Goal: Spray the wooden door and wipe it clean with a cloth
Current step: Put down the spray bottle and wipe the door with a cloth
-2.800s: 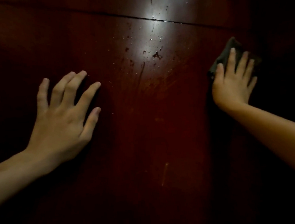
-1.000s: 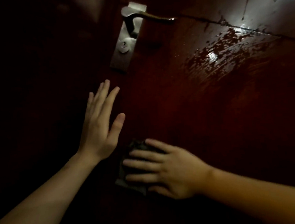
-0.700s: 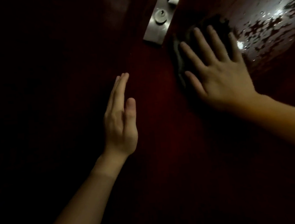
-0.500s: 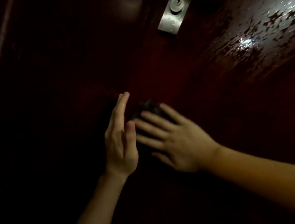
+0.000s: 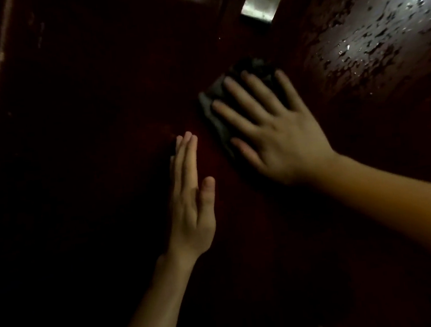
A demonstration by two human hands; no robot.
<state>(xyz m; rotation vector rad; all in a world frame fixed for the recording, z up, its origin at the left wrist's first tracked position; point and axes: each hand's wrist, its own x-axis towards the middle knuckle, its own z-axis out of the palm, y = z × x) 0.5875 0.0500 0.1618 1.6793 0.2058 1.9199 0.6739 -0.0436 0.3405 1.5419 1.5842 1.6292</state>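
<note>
**Cloth pressed flat on the dark wooden door**

The right hand (image 5: pixel 279 137) lies flat with its fingers straight and spread wide, pressing a dark grey cloth (image 5: pixel 215 92) against the reddish-brown wooden door (image 5: pixel 90 121). The cloth shows beyond the fingertips and along the thumb side; the rest is hidden under the palm. It sits below the metal lock plate (image 5: pixel 261 2), which is cut off by the top edge, and apart from it.

The left hand (image 5: pixel 192 206) holds nothing. Its fingers are straight and close together with the thumb held out to the side, and it is seen nearly edge-on, just beside the cloth without touching it. Whether its palm rests on the door cannot be told in the dim light.

To the upper right, a patch of wet droplets and streaks (image 5: pixel 369 35) glistens on the door.
</note>
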